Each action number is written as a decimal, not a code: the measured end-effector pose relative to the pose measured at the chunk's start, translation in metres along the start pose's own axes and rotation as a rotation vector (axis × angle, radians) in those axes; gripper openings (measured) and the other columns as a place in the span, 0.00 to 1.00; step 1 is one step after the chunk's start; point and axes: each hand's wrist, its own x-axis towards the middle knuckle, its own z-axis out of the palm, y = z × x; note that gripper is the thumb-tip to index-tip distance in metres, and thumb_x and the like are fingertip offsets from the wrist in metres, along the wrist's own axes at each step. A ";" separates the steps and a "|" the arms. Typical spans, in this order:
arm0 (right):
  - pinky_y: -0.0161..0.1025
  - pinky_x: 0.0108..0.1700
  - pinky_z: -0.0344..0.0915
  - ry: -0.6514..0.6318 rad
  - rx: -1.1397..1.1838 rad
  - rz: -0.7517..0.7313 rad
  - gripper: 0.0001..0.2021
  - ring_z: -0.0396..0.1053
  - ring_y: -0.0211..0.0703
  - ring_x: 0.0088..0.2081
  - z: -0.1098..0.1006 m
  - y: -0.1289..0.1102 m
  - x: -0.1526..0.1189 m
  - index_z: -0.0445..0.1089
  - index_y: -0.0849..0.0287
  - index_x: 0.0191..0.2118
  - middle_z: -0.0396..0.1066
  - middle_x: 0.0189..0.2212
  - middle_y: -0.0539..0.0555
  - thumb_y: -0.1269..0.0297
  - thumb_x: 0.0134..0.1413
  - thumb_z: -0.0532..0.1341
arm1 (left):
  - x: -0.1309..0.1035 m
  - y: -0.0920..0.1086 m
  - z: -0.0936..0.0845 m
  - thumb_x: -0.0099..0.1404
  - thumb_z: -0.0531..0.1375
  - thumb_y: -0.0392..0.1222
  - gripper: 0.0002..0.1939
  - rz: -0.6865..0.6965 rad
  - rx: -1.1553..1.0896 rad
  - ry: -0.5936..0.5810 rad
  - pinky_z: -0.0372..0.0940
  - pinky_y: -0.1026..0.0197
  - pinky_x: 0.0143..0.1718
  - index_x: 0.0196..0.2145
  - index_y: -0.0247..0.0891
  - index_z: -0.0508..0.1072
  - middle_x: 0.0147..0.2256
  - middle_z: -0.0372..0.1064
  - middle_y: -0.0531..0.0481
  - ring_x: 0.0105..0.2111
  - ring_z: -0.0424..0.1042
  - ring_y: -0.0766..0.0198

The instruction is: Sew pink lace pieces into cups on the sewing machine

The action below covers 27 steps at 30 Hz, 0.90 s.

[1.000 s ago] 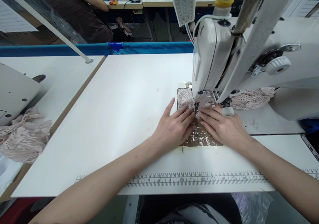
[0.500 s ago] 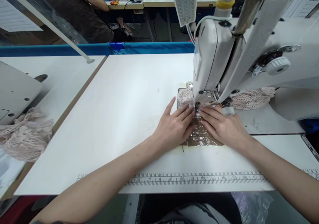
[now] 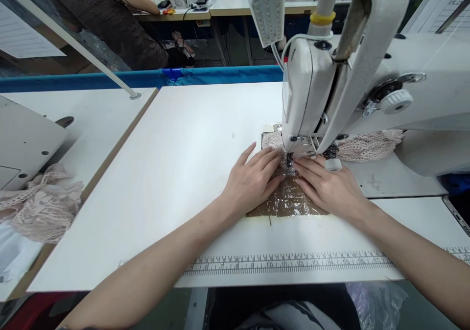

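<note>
A pale pink lace piece (image 3: 272, 139) lies under the head of a white sewing machine (image 3: 303, 90), around the presser foot (image 3: 289, 161). Left of the foot, my left hand (image 3: 251, 180) rests flat with its fingers stretched out, fingertips on the lace edge. My right hand (image 3: 326, 185) lies flat on the other side, fingertips close to the foot and partly under the machine head. Beneath both hands is a shiny brown taped patch (image 3: 293, 200). More lace (image 3: 370, 145) is bunched behind my right hand. The machine head hides the lace's middle.
A printed ruler (image 3: 271, 264) runs along the front of the white table (image 3: 183, 173). Bundled lace (image 3: 47, 207) sits at the left, beside another machine (image 3: 27, 141). A lamp (image 3: 267, 14) hangs above. Beyond the blue edge (image 3: 227, 73), a person (image 3: 110, 21) is at another table.
My left hand has slid slightly left, and its thumb has drawn back from the foot, baring more of the brown patch. My right hand stays nearly in place. The view has shifted a little.
</note>
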 end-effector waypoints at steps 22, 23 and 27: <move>0.41 0.39 0.67 -0.025 0.140 -0.015 0.14 0.70 0.46 0.42 -0.014 -0.023 -0.002 0.72 0.63 0.45 0.72 0.50 0.57 0.77 0.59 0.51 | 0.000 -0.001 -0.012 0.71 0.50 0.35 0.13 0.090 -0.160 -0.025 0.57 0.50 0.58 0.47 0.37 0.72 0.44 0.75 0.49 0.45 0.73 0.62; 0.42 0.39 0.68 -0.042 0.141 0.012 0.12 0.70 0.47 0.42 -0.014 -0.023 -0.001 0.72 0.63 0.42 0.72 0.49 0.58 0.73 0.61 0.52 | 0.000 0.000 -0.012 0.71 0.49 0.35 0.14 0.089 -0.161 -0.056 0.57 0.50 0.58 0.48 0.38 0.71 0.43 0.75 0.49 0.44 0.73 0.62; 0.44 0.38 0.68 -0.104 0.126 0.098 0.15 0.70 0.49 0.43 -0.012 -0.018 0.001 0.72 0.65 0.42 0.71 0.51 0.61 0.65 0.66 0.49 | 0.001 0.003 -0.008 0.71 0.49 0.36 0.15 0.069 -0.156 -0.081 0.60 0.50 0.55 0.49 0.37 0.72 0.41 0.73 0.47 0.42 0.71 0.60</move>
